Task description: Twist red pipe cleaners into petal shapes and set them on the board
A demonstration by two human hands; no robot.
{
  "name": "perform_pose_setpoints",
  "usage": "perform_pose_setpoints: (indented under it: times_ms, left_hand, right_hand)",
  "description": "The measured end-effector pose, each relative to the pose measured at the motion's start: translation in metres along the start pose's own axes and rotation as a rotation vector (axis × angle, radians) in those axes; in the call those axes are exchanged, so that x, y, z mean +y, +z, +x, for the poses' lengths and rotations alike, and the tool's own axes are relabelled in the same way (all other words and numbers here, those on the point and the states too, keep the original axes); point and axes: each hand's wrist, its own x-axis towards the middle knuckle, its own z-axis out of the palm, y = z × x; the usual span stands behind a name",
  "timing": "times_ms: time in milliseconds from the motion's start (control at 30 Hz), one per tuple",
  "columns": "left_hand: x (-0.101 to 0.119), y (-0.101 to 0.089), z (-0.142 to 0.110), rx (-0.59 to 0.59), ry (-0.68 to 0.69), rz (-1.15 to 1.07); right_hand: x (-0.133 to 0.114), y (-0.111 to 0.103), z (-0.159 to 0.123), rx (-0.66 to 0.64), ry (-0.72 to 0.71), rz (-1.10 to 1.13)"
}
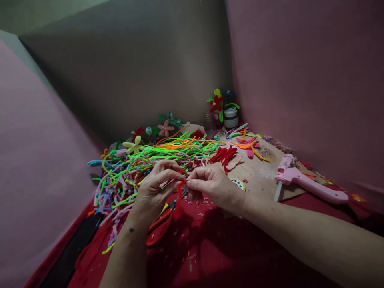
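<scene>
Both my hands meet above the red cloth, pinching a red pipe cleaner (180, 194) between their fingertips. My left hand (159, 182) grips it from the left, thumb against fingers. From the right, my right hand (210, 185) holds it with thumb and forefinger, close to the left fingertips. One end of the fuzzy red stem hangs down below the fingers. Beneath my left hand lie scissors (160, 230) with red-orange handles, their blades partly hidden. Just beyond the right hand rests a bunch of red pipe cleaner pieces (224, 155).
Many coloured pipe cleaners (168, 150) are heaped at the left and back. A pink glue gun (309, 184) lies at right on a board (258, 176). Pipe cleaner flowers (216, 103) stand by a lidded jar (231, 117). A dark flat object (72, 250) is at front left.
</scene>
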Motion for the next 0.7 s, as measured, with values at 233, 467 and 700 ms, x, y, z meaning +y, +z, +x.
perform_pose_setpoints:
  times_ms: [233,467,700]
  left_hand:
    - [-0.007,0.010,-0.008,-0.116,-0.392,-0.208]
    - [-0.008,0.020,-0.002,-0.062,-0.485,-0.414]
    - [-0.003,0.022,0.001,0.105,-0.462,-0.257]
  right_hand:
    - [0.003,0.002,-0.008,0.145,-0.309,-0.555]
    - [0.009,-0.001,-0.002,0.213,-0.314,-0.690]
    - [0.011,-0.001,0.009,0.140,0.063,-0.170]
